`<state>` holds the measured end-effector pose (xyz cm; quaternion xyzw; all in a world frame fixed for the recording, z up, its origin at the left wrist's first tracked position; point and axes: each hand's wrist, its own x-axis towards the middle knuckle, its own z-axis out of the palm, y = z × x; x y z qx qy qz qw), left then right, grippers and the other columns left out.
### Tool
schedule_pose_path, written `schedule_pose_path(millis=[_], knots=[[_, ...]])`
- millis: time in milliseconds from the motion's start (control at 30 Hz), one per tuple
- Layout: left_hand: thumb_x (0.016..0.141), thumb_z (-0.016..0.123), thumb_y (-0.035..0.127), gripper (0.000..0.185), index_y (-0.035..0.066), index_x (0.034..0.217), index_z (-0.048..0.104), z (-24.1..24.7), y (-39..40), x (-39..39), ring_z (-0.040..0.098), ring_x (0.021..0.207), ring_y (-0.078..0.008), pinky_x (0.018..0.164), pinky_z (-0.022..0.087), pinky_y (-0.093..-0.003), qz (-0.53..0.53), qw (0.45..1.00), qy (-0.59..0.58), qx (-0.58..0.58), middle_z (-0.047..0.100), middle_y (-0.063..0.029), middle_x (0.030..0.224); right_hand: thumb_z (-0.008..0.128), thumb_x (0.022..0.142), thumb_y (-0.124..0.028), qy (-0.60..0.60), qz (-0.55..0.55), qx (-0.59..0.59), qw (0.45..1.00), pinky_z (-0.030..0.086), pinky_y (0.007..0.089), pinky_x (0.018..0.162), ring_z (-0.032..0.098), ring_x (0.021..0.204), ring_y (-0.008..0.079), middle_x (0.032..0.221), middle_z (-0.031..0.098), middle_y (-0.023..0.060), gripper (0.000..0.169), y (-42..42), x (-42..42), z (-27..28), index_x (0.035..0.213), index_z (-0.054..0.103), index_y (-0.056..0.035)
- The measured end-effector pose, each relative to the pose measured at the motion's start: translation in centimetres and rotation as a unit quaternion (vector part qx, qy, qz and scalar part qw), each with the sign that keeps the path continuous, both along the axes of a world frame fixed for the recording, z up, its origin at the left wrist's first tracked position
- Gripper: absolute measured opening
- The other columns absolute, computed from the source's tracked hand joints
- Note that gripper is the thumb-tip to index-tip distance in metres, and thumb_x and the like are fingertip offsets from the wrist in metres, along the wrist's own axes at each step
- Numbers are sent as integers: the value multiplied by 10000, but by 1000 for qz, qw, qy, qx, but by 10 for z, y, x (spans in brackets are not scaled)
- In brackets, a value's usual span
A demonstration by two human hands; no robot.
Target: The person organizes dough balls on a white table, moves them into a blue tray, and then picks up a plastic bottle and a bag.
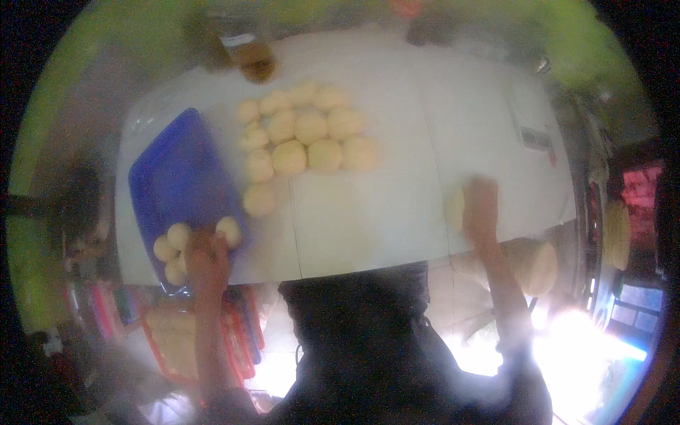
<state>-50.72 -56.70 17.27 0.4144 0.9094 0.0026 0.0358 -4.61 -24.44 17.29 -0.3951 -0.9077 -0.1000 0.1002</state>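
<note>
My left hand [209, 260] reaches into the near end of a blue plastic tray [186, 170], its fingers around a pale dough ball [229, 232]. Several more dough balls [179, 236] sit in the tray, to the left of that hand and partly behind it. My right hand [482, 207] is low over the right part of the white table [372, 223], blurred. A pale round dough piece [456, 207] shows along its left side; the palm is hidden, so its grip is unclear. Flattened dough rounds [311, 127] lie in close rows on the table, right of the tray.
A jar-like brown container [256, 61] stands at the far edge. On the right is a pale flat device [534, 135], possibly a scale. Below the table are a red-rimmed tray [175, 340] at left and a pale round-ended container [536, 268] at right.
</note>
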Motion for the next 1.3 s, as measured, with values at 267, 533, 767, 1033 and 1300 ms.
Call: schedule_pose_path(millis=[267, 533, 767, 1033, 1300], knots=[[838, 549, 287, 599, -7, 1324, 359, -2, 62, 135, 238, 1311, -454, 1053, 152, -593, -195, 929, -84, 302, 234, -266, 1428, 535, 853, -206, 177, 193, -125, 957, 355, 480, 982, 504, 1060, 344, 1086, 582, 130, 238, -78, -105, 4, 1060, 610, -115], [830, 562, 372, 756, -70, 1358, 251, 7, 155, 246, 128, 1346, -459, 1076, 95, -584, -313, 898, -227, 212, 154, -315, 1435, 389, 933, -237, 89, 20, 76, 993, 309, 467, 1010, 488, 1090, 353, 1104, 573, 173, 331, 43, -30, 5, 1143, 562, -49], [821, 603, 203, 347, -7, 1089, 533, 6, 119, 235, 510, 1034, -372, 938, 409, -425, -431, 787, -373, 236, 533, -209, 1099, 442, 913, -277, 105, 84, -237, 962, 352, 437, 993, 503, 1101, 324, 1148, 567, 154, 345, -68, -96, 26, 1149, 562, -55], [833, 584, 105, 119, 32, 902, 646, 31, 38, 106, 644, 873, -257, 820, 485, -355, -64, 930, -125, 339, 673, -121, 919, 468, 889, -228, 221, -77, -206, 950, 425, 454, 903, 541, 1010, 355, 1063, 592, 179, 261, 12, -109, 14, 1007, 585, -27], [814, 590, 71, 115, 24, 905, 643, 29, 104, 149, 643, 852, -293, 877, 469, -390, -169, 870, -220, 407, 664, -136, 902, 556, 823, -172, -168, 45, -198, 965, 445, 438, 843, 542, 1007, 304, 970, 602, 104, 153, -103, -61, 3, 951, 609, -106]])
